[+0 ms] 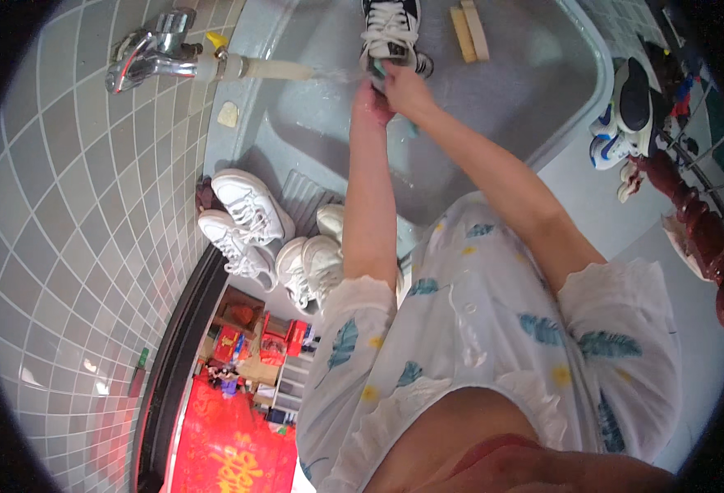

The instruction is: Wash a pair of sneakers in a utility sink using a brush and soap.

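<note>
Head view, sink (510, 107), shoe (390, 29), wooden brush (477, 33) inside

Mod. light's falling w/ soft shadows; glare's spotting the tiled wall (74, 222); chrome faucet (155, 59) is glinting; fisheye's bending lines nr rim, corners showing black.

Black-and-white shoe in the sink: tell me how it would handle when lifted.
The black-and-white shoe may be slippery, as water jets from the tap toward its near end. If soaked by that, it could feel heavy for its size. Rolling seems unlikely, since its white laces face up.
</note>
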### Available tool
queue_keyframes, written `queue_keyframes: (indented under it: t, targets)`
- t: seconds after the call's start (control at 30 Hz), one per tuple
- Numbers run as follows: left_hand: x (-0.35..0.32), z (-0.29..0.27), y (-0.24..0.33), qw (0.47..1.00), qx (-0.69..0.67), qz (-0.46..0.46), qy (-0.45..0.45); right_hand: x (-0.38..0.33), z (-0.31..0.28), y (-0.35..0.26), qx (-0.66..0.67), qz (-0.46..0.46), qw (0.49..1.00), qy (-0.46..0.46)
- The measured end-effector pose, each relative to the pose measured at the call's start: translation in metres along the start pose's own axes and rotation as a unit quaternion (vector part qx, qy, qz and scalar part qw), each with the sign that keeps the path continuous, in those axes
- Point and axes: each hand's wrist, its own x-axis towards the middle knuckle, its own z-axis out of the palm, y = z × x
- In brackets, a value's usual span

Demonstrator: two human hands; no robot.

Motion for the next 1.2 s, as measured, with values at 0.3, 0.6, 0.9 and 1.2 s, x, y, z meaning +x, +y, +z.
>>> queue_keyframes:
  t: [0.3,0.6,0.9,1.2]
  targets:
    - [0.012,-0.030,-0.006,0.994,0.045,0.079,-0.062,0.017,0.006,-0.016,0.039,-0.062,0.995,0.064]
    - [0.012,-0.028,0.004,0.997,0.009,0.055,-0.045,0.013,0.023,-0.023,0.083,-0.144,0.971,0.171]
    - [0.021,-0.033,0.010,0.997,0.038,0.017,-0.072,0.006,0.030,-0.010,0.057,-0.153,0.979,0.121]
    - [0.015,-0.052,0.000,0.996,0.035,0.079,0.028,-0.028,0.031,0.008,0.047,-0.152,0.986,0.038]
